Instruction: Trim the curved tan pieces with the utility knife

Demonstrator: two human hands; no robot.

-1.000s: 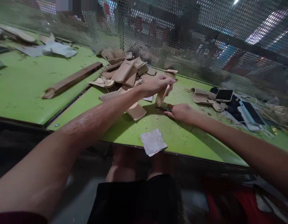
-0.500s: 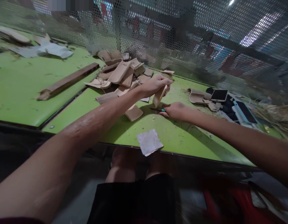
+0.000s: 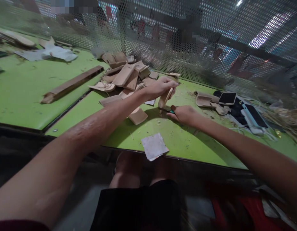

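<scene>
My left hand (image 3: pixel 164 86) is closed on the upper end of a curved bamboo piece (image 3: pixel 164 98), held tilted above the table. Lower and to the right, my right hand (image 3: pixel 183 114) grips a green-handled knife (image 3: pixel 166 110). Its thin dark blade lies at the lower end of the bamboo piece; whether it cuts in cannot be made out. Beside my left forearm rests a loose curved piece (image 3: pixel 138 116). A pile of similar bamboo pieces (image 3: pixel 129 75) sits behind it.
The green table (image 3: pixel 198 144) ends in front of my knees, where a square paper (image 3: pixel 154 146) overhangs the edge. Phones (image 3: pixel 227 98) and cables lie at right. A long wooden bar (image 3: pixel 72 84) lies at left. Perforated mesh (image 3: pixel 158 45) stands behind.
The knife in my right hand has shifted slightly up and right, its blade now at the bamboo piece's lower end. My left hand holds nearly still.
</scene>
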